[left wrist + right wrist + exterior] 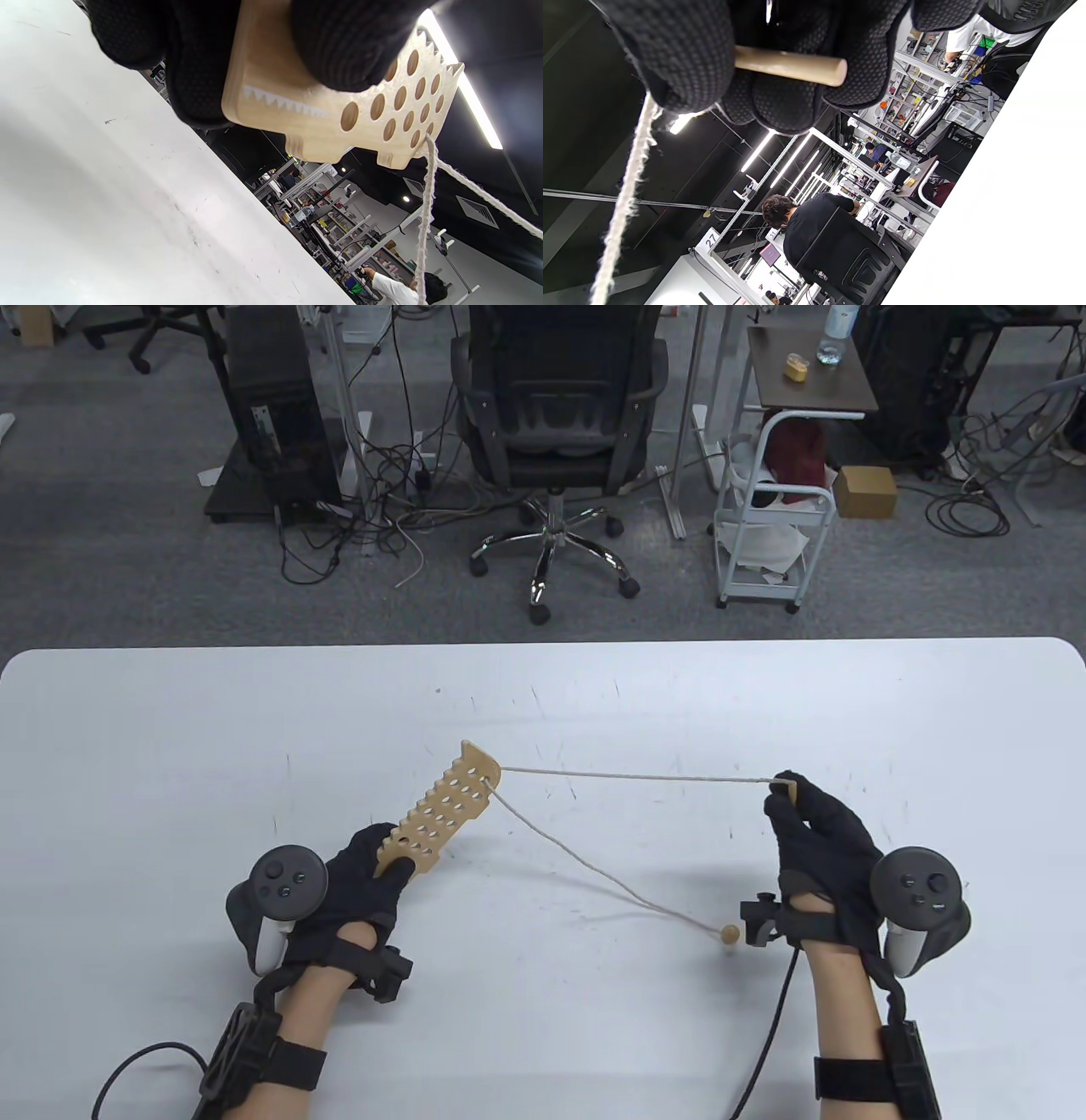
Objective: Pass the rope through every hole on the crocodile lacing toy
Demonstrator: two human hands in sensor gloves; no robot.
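Note:
My left hand (361, 882) grips the head end of a flat wooden crocodile (441, 813) with several holes and holds it tilted above the white table (170, 746). The left wrist view shows its painted teeth and holes (382, 114). A pale rope (636, 777) passes through one hole near the tail. One strand runs taut to my right hand (814, 831), which pinches the wooden needle (793, 65) at the rope's tip. The other strand (585, 869) droops to a wooden bead (729, 934) on the table.
Beyond the table's far edge stand an office chair (556, 432), a black computer tower (267, 415), a white cart (776, 517) and floor cables. A black cable (768, 1035) runs from my right wrist.

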